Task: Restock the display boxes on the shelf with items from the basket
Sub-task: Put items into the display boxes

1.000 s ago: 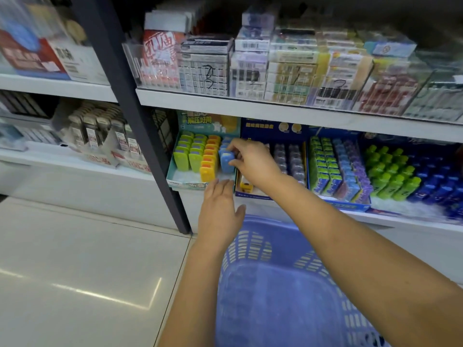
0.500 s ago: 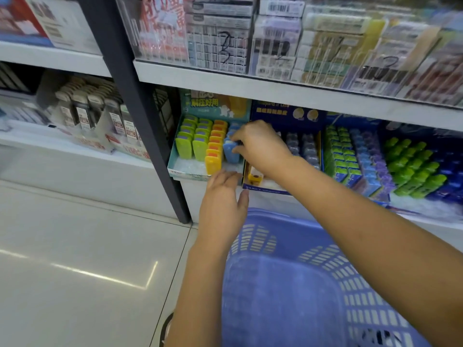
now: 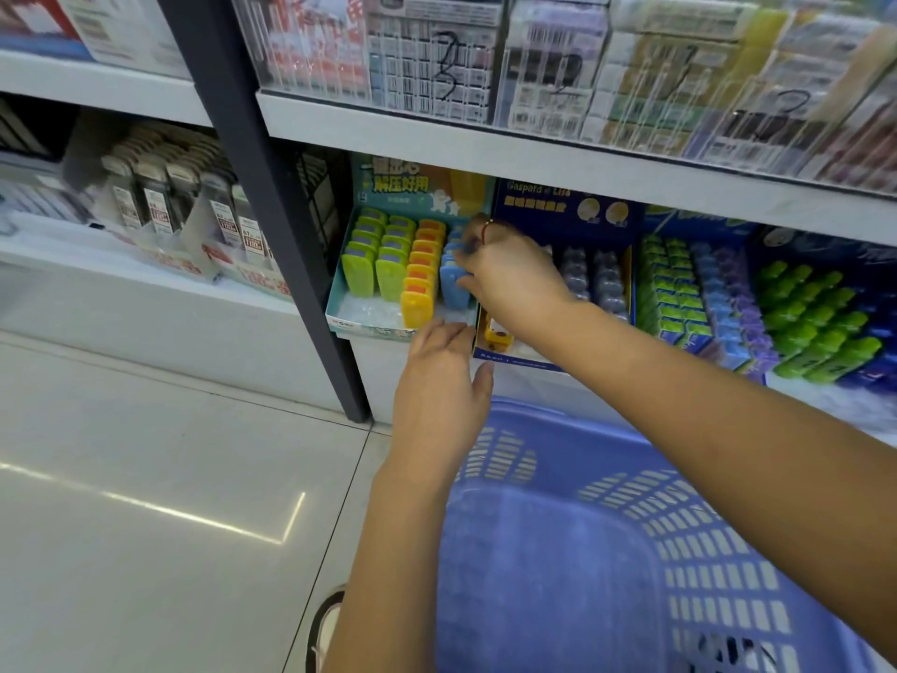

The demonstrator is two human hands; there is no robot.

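Fingers straight, your left hand [image 3: 439, 381] rests at the front lip of the teal display box [image 3: 361, 324], likely bracing it. Your right hand [image 3: 514, 276] pinches a blue item [image 3: 452, 286], seating it in the box's rightmost row. The blue basket [image 3: 558, 551] sits near, beneath your arms.

I'm looking at a white metal lower shelf [image 3: 376, 376] that carries cardboard display boxes side by side. A teal cardboard display box [image 3: 369, 325] holds upright green, orange and blue plastic pieces. A dark blue cardboard display box [image 3: 514, 361] stands against its right side, with further blue boxes [image 3: 801, 245] beyond. The white upper shelf [image 3: 485, 148] bears clear acrylic bins [image 3: 437, 65] of barcoded packs. Below is pale glossy floor tile [image 3: 145, 478].
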